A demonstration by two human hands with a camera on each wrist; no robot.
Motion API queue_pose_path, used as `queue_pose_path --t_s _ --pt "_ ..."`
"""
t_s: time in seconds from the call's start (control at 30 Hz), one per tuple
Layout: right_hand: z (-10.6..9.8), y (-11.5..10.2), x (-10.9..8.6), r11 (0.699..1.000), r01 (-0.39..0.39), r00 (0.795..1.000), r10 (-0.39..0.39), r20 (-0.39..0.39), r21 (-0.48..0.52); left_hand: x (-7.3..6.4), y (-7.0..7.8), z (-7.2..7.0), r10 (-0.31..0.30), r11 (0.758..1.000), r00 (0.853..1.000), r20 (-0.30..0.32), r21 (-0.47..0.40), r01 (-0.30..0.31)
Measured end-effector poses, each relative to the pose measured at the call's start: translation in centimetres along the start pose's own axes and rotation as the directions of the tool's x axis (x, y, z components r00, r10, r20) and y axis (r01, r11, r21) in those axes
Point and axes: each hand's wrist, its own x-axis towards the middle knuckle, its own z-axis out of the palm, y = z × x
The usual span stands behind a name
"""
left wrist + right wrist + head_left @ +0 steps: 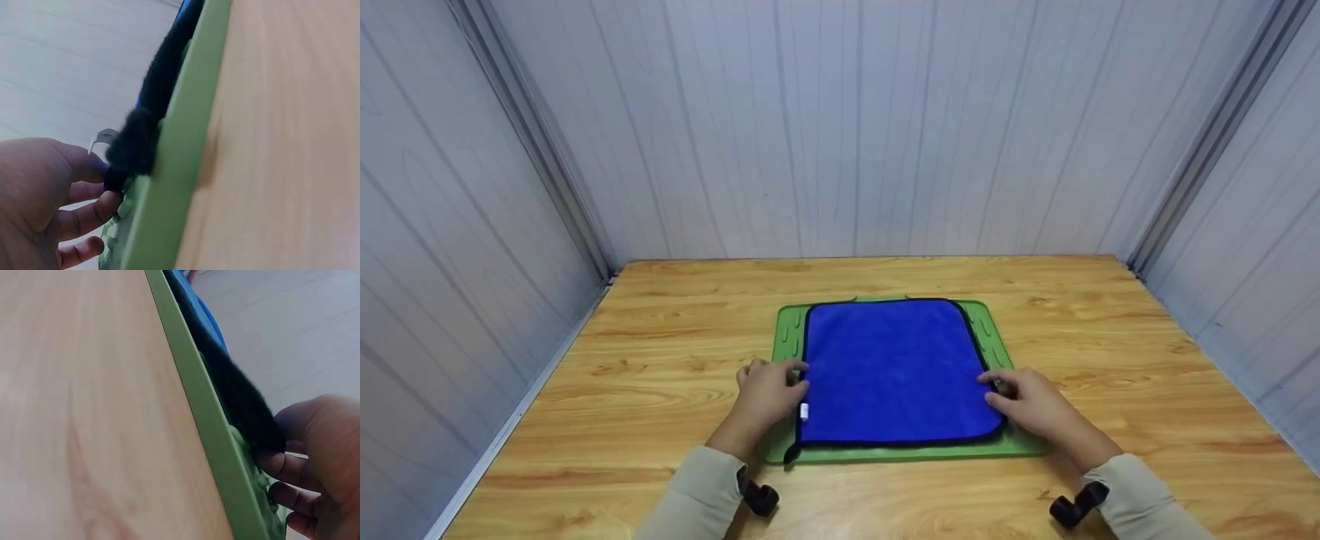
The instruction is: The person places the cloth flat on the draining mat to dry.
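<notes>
A blue cloth (892, 371) with a black border lies spread flat over a green tray (877, 453) with raised oval bumps. My left hand (769, 394) pinches the cloth's left edge, just above a small white tag (804, 412). At the opposite edge, my right hand (1027, 401) pinches the border between thumb and fingers. The left wrist view shows the dark border (138, 140) bunched by the left thumb. In the right wrist view, the right fingers (292, 469) reach under the dark edge, over the tray's bumps. A black loop (792, 454) hangs at the near left corner.
The tray sits on a wood-grain table (660, 352). Pale panel walls (855, 127) rise at the back and on both sides. Each wrist wears a black camera mount (757, 495) over a light sleeve.
</notes>
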Motion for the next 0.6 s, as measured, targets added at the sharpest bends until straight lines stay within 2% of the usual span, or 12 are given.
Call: queue_pose_path --t_s 0.1,0.17,0.33,0.43,0.53,0.6 --pt "-0.5 -0.4 0.6 0.999 -0.036 0.999 0.035 0.023 0.007 0.6 0.1 -0.3 -0.027 0.999 1.0 0.013 -0.02 0.027" --pt "-0.8 -0.6 1.6 0.998 -0.06 0.997 0.059 0.04 0.013 1.3 0.2 -0.4 -0.052 0.997 0.998 0.023 -0.062 0.053" --pt "-1.6 -0.5 6.1 0.994 -0.095 0.994 0.092 0.053 0.051 4.4 0.9 -0.7 -0.128 0.971 0.991 0.042 -0.198 0.134" --pt "-1.6 -0.3 8.8 0.993 -0.1 0.994 0.097 0.048 0.068 6.2 1.4 -0.5 -0.18 0.95 0.982 0.052 -0.249 0.187" --pt "-1.3 -0.2 10.5 0.991 -0.107 0.994 0.105 0.033 0.074 7.3 1.7 -0.1 -0.194 0.948 0.98 0.04 -0.25 0.198" --pt "-1.2 -0.1 11.1 0.992 -0.11 0.994 0.11 0.012 0.064 7.6 1.7 0.0 -0.176 0.96 0.984 0.007 -0.219 0.173"
